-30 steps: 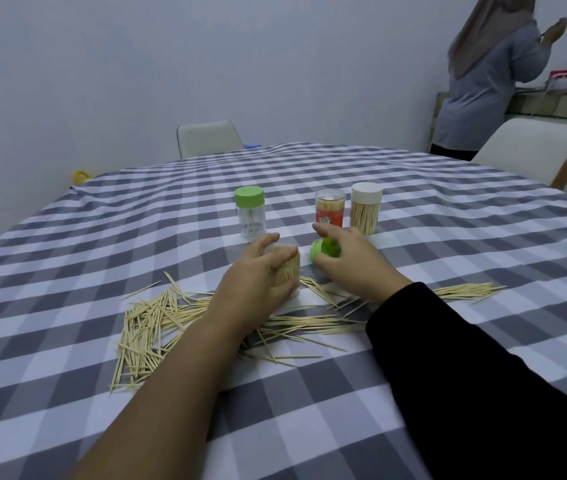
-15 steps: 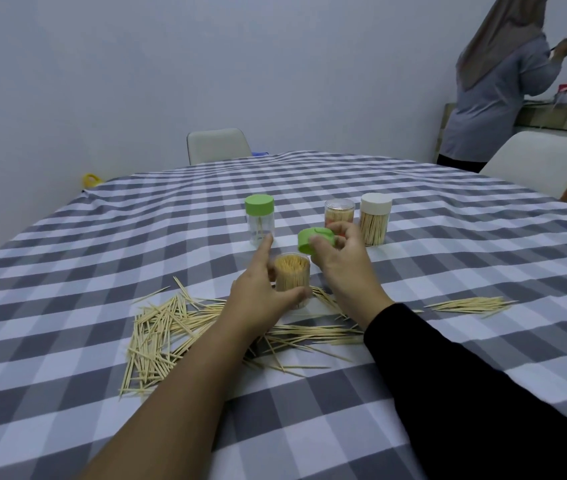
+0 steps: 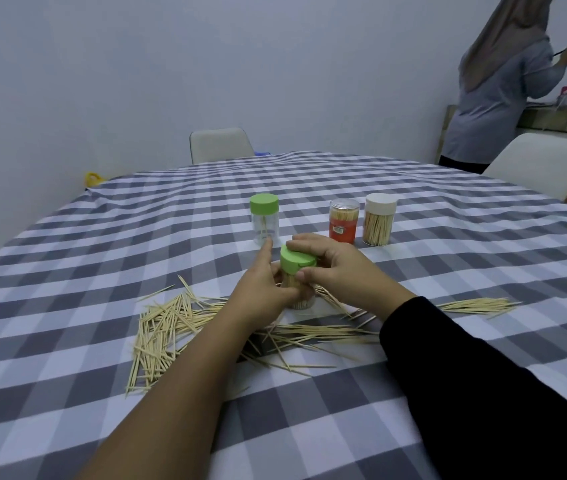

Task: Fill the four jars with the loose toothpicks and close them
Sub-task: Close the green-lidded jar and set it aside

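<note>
A clear jar (image 3: pixel 298 295) packed with toothpicks stands on the checked tablecloth in front of me. My left hand (image 3: pixel 262 293) grips its body, index finger stretched out. My right hand (image 3: pixel 337 270) holds a green lid (image 3: pixel 297 260) on top of that jar. Behind stand three more jars: a nearly empty one with a green lid (image 3: pixel 264 220), an orange-labelled one (image 3: pixel 343 225) with a clear top, and a white-lidded one (image 3: pixel 379 219) full of toothpicks. Loose toothpicks (image 3: pixel 167 323) lie scattered left of and under my arms; a smaller bundle (image 3: pixel 476 304) lies to the right.
The round table (image 3: pixel 102 237) has a grey and white checked cloth. White chairs stand at the far side (image 3: pixel 219 145) and far right (image 3: pixel 545 164). A person (image 3: pixel 497 91) stands at a counter in the back right corner.
My right hand lifted the green lid from the table and brought it down onto the jar that my left hand holds. The jar's open top is now covered.
</note>
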{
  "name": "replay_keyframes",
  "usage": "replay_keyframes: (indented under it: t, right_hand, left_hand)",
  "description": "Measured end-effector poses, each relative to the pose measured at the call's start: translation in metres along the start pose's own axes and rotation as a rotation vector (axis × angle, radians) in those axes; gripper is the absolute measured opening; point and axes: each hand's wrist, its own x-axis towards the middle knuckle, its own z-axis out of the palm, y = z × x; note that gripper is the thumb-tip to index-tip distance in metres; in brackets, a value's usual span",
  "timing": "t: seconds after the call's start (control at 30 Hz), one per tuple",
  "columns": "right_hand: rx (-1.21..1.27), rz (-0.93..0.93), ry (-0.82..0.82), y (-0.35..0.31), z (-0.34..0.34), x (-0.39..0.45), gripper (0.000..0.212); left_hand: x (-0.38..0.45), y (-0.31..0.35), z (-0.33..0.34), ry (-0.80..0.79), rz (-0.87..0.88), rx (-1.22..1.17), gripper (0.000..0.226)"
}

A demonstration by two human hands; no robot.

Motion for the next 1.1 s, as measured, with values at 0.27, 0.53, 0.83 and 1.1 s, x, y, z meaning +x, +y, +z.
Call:
replay_keyframes:
  t: [0.27, 0.53, 0.83, 1.1]
  right_hand:
    - [-0.33, 0.049, 0.242, -0.004, 0.013, 0.0, 0.064]
    - [-0.014, 0.103, 0.065, -0.005, 0.004, -0.003, 0.086]
    - [-0.066, 0.147, 0.058, -0.009, 0.003, -0.002, 0.097]
    - [-0.207, 0.15, 0.104, -0.014, 0.007, -0.005, 0.084]
  left_hand:
    - [0.0, 0.0, 0.001, -0.015, -0.014, -0.015, 0.111]
    - [-0.001, -0.001, 0.003, 0.023, 0.002, -0.037, 0.098]
    - [0.0, -0.003, 0.003, 0.057, 0.053, 0.016, 0.049]
    - [-0.003, 0.0, 0.012, 0.149, 0.056, 0.105, 0.049]
